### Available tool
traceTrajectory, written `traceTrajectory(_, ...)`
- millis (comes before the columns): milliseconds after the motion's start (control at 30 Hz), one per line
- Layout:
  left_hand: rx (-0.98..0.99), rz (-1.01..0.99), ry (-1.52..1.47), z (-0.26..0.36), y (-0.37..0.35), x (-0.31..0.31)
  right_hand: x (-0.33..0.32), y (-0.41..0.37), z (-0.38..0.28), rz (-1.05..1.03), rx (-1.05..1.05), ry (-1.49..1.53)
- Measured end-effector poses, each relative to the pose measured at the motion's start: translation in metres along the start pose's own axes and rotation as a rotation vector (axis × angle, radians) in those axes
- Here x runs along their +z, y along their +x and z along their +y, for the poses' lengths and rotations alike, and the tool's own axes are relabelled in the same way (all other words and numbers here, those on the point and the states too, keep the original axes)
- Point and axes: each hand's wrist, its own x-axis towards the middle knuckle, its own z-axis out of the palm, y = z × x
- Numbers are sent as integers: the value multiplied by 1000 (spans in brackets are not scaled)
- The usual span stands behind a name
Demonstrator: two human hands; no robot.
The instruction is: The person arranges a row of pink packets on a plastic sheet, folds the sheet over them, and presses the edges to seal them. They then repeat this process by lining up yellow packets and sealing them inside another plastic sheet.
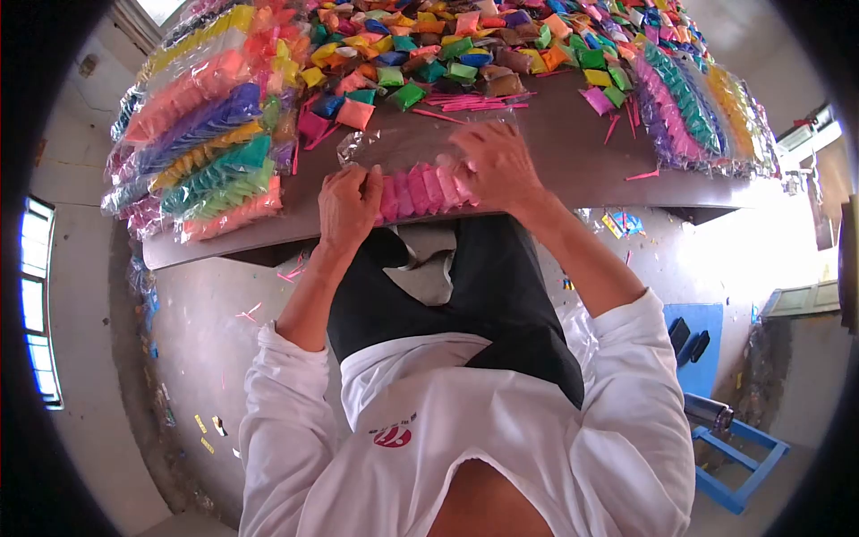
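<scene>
A row of small pink packets point(420, 191) lies at the table's near edge, side by side. Clear plastic film point(394, 146) spreads behind the row, and it looks like a bag around the packets, though its edges are hard to make out. My left hand point(350, 204) is closed at the row's left end, thumb against the packets. At the right end, my right hand point(501, 167) has its fingers bent over the last pink packet. Its fingertips are partly hidden.
Bagged rows of coloured packets are stacked at the left point(192, 125) and right point(693, 103). A heap of loose coloured packets point(447, 49) covers the back of the table point(582, 161). Pink strips point(474, 102) lie before it. A blue stool point(738, 465) stands on the floor, lower right.
</scene>
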Motion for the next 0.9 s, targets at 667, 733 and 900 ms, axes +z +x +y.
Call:
traceTrajectory(667,6,-118,-26,46,10,18,18,52,41,-353,141,70)
traceTrajectory(733,28,-102,-17,43,10,20,34,65,39,-540,180,33)
traceTrajectory(900,31,-68,15,42,8,23,58,81,29,-711,89,-99)
